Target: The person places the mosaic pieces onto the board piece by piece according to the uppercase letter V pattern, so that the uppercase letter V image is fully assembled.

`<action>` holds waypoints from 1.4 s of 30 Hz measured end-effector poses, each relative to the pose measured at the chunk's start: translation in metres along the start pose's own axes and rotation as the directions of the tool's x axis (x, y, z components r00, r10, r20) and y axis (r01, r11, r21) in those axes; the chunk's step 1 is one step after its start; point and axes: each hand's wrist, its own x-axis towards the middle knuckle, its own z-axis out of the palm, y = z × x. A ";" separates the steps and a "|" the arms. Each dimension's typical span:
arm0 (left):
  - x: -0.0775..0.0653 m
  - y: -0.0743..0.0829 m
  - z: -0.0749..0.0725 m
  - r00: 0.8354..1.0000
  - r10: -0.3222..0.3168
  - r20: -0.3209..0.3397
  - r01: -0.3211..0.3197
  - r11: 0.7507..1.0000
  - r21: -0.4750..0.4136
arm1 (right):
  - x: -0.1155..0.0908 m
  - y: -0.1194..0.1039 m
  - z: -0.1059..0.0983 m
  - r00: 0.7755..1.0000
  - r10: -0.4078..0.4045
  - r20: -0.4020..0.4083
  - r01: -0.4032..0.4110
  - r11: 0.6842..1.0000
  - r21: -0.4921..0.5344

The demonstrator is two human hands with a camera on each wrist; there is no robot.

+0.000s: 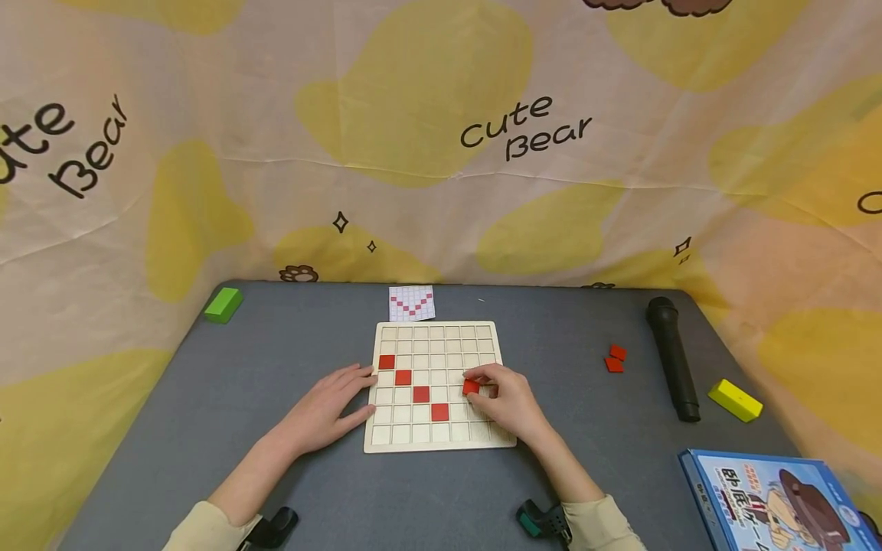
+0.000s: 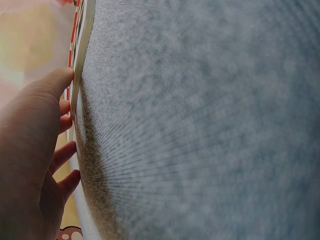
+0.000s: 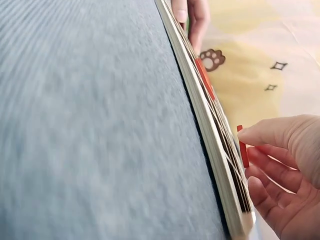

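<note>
My left hand [image 1: 327, 409] lies at 9 o'clock of a pale, square grid board [image 1: 403, 435], its fingers spread and nearly straight, tips and thumb touching the rounded-cornered rim. My right hand [image 1: 510, 402] reaches in from 3 o'clock, thumb and finger pinching a thin, flat red square tile [image 1: 471, 387] over the cells to the right of centre; from the right wrist it shows edge-on, and I cannot tell whether it touches the board. The board's side looks layered, like wood, and raised lines part its smooth face into small squares. Four matching red tiles [image 1: 421, 394] sit in cells, stepping diagonally from about 10 o'clock down to 6. Just past the top edge, between 11 and 12 o'clock, a white paper pattern card [image 1: 412, 303] carries a pink V of squares. Two loose red tiles [image 1: 614, 366] lie close together at 3 o'clock, with a matt black microphone [image 1: 673, 360], tapered and round-headed, beyond them, then a yellow rectangular block [image 1: 735, 400]. A blue printed box [image 1: 765, 497] occupies 4 o'clock, and a green rectangular block [image 1: 223, 305] sits far out towards 10. The grey surface [image 1: 207, 428] has a fine, fabric-like grain; creased, yellow-blotched cloth [image 1: 413, 115] hangs behind.
</note>
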 end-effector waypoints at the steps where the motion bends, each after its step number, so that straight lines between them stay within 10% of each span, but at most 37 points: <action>1: 0.000 0.000 0.000 1.000 0.001 0.000 -0.001 1.000 0.001 | 0.001 -0.001 0.001 1.000 -0.017 0.009 0.017 1.000 -0.001; 22: 0.001 0.001 0.000 1.000 -0.019 0.015 0.019 1.000 0.002 | 0.005 -0.004 0.012 0.987 -0.127 0.097 0.132 0.990 -0.042; 42: 0.000 0.000 0.002 1.000 -0.008 0.006 0.008 1.000 0.006 | -0.001 0.046 -0.044 0.972 0.042 -0.229 -0.067 0.993 -0.100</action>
